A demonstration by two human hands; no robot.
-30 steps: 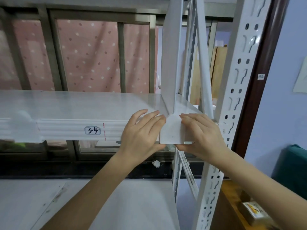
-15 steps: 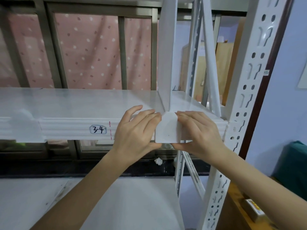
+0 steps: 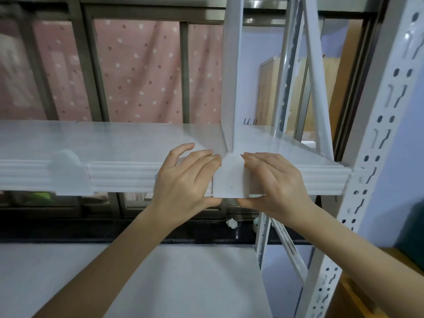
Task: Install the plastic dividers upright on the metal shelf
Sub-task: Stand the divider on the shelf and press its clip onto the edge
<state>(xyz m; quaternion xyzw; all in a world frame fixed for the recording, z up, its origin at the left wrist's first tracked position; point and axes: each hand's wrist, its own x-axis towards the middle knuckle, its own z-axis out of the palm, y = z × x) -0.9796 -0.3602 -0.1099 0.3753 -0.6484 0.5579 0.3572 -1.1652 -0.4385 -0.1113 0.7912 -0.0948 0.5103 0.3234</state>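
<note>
Both hands have slid a little left along the shelf [image 3: 124, 177] edge. Left hand [image 3: 185, 180] and right hand [image 3: 275, 182] pinch the divider [image 3: 231, 92] foot at the front lip, divider standing upright toward 12 o'clock. Open shelf room lies at 9 o'clock; post [image 3: 376, 157] at 3 o'clock.

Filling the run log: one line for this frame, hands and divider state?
left hand: on shelf edge, beside clip | right hand: beside clip | plastic divider: upright, front clip over metal shelf edge
</note>
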